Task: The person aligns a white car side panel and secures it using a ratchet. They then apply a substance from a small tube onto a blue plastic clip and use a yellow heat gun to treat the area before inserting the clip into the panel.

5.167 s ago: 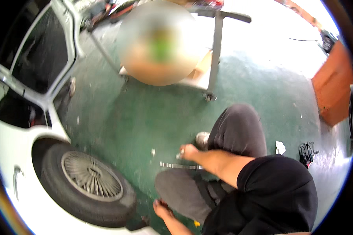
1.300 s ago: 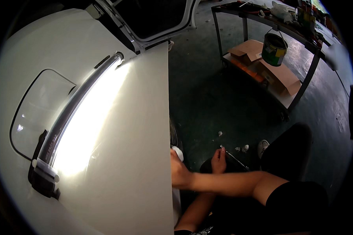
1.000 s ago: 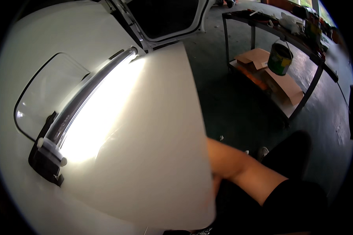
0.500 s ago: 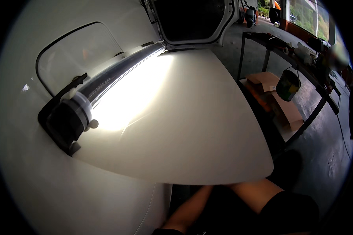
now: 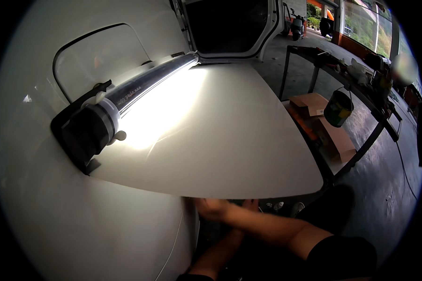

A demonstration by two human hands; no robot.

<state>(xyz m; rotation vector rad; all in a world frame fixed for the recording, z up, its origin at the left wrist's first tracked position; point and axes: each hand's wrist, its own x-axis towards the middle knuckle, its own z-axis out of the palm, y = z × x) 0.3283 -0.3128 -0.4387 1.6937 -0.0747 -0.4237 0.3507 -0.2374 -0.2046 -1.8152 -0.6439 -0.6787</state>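
Observation:
A broad white car body panel (image 5: pixel 229 140) spreads out before me, brightly lit on its left side by a long tube lamp (image 5: pixel 150 84). My right forearm crosses over the left one. My right hand (image 5: pixel 211 208), smeared by motion, is just under the panel's near edge, close to the white car side at the left; its fingers cannot be made out. Only a small part of my left hand (image 5: pixel 251 204) shows below that same edge, and the rest is hidden behind the right forearm and the panel. I cannot see anything held in either hand.
A dark metal workbench (image 5: pixel 335 65) with tools stands at the right, a dark bucket (image 5: pixel 338 108) hanging from it. Cardboard boxes (image 5: pixel 335 136) sit on its lower shelf. A black lamp mount (image 5: pixel 86 131) is at the panel's left corner. An open car door frame (image 5: pixel 229 54) stands behind.
My right hand has come out from beneath the panel and swung left across my left forearm. Part of my left hand has come into view. The view has shifted slightly.

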